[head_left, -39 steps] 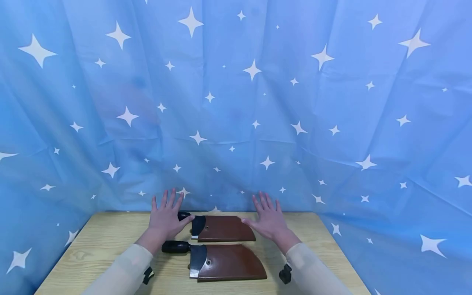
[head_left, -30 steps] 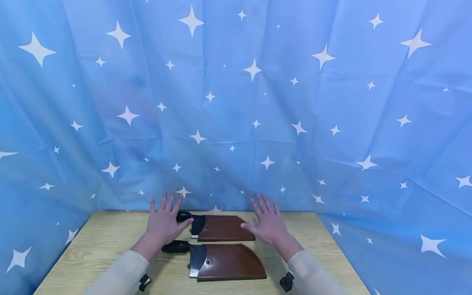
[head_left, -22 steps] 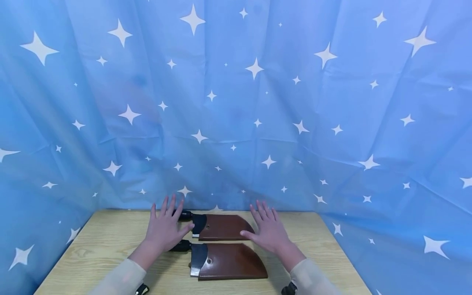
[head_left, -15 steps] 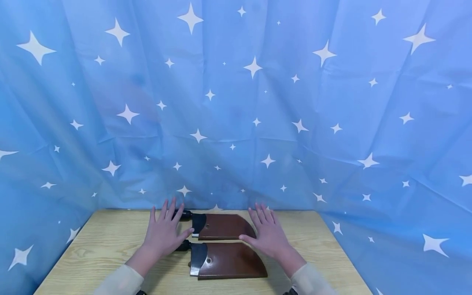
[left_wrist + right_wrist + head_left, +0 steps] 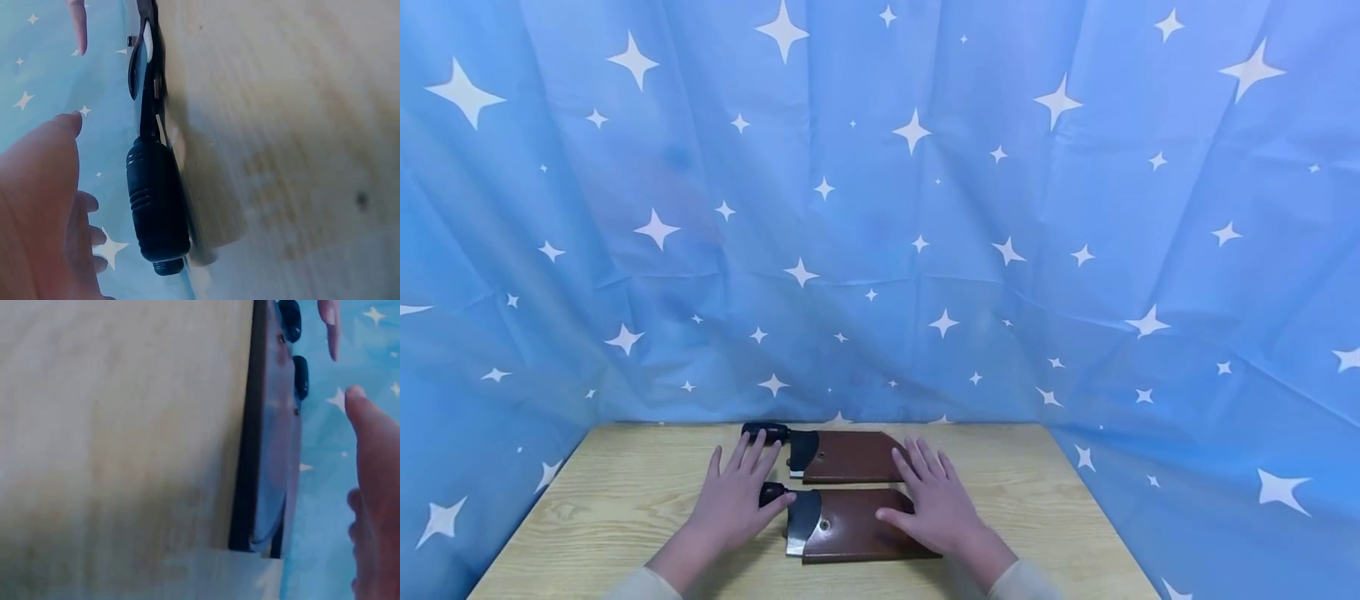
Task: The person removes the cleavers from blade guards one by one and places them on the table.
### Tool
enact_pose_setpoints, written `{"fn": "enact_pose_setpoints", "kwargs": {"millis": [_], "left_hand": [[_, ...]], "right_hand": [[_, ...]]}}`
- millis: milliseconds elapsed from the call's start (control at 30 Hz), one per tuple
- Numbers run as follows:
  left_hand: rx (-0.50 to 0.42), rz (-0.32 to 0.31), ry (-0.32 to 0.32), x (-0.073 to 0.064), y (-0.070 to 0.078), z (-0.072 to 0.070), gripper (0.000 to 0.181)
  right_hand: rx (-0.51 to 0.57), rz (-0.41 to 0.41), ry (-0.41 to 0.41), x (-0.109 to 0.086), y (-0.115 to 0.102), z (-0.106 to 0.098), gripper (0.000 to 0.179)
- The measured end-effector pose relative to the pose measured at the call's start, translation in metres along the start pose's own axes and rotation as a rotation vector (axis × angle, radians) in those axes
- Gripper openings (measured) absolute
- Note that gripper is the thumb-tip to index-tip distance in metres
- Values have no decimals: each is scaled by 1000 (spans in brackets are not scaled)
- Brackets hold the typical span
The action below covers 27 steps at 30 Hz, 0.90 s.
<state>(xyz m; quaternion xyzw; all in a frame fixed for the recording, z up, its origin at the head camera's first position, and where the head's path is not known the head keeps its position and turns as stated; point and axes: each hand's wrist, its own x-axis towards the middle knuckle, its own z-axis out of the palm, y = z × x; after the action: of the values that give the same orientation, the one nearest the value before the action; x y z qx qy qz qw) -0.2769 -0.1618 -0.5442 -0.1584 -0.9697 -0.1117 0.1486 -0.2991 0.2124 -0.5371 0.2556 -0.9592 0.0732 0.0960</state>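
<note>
Two cleavers with black handles lie side by side on a wooden table, each blade inside a brown leather sheath. The far cleaver (image 5: 853,457) has its handle pointing left, and so does the near cleaver (image 5: 865,527). My left hand (image 5: 733,500) hovers with fingers spread over the handle side, hiding part of the near handle. In the left wrist view the near handle (image 5: 156,200) lies below the hand, apart from it. My right hand (image 5: 936,500) is spread above the sheaths' right ends, covering part of both. The right wrist view shows a gap between this hand and the near sheath (image 5: 272,450).
The pale wooden table (image 5: 602,500) runs back to a blue curtain (image 5: 865,208) with white stars, which also hangs on both sides. Table surface shows left and right of the cleavers.
Both hands have come down and back toward the near cleaver, fingers still spread. The right hand has also shifted slightly left. Both cleavers lie where they were; the head view tilts slightly.
</note>
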Motion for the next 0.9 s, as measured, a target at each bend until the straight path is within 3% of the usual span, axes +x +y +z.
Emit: {"fn": "enact_pose_setpoints", "kwargs": {"millis": [433,700,900], "left_hand": [[-34,-3,-74,-11,3,0,88],[-43,-11,-78,-17,1,2,88],[-54,2,-98,-19,2,7,87]], "right_hand": [[5,-19,-50,-10,-7,12,105],[50,-47,-89,-14,-12,17,104],[94,-47,-161,-18,-15,20,105]]}}
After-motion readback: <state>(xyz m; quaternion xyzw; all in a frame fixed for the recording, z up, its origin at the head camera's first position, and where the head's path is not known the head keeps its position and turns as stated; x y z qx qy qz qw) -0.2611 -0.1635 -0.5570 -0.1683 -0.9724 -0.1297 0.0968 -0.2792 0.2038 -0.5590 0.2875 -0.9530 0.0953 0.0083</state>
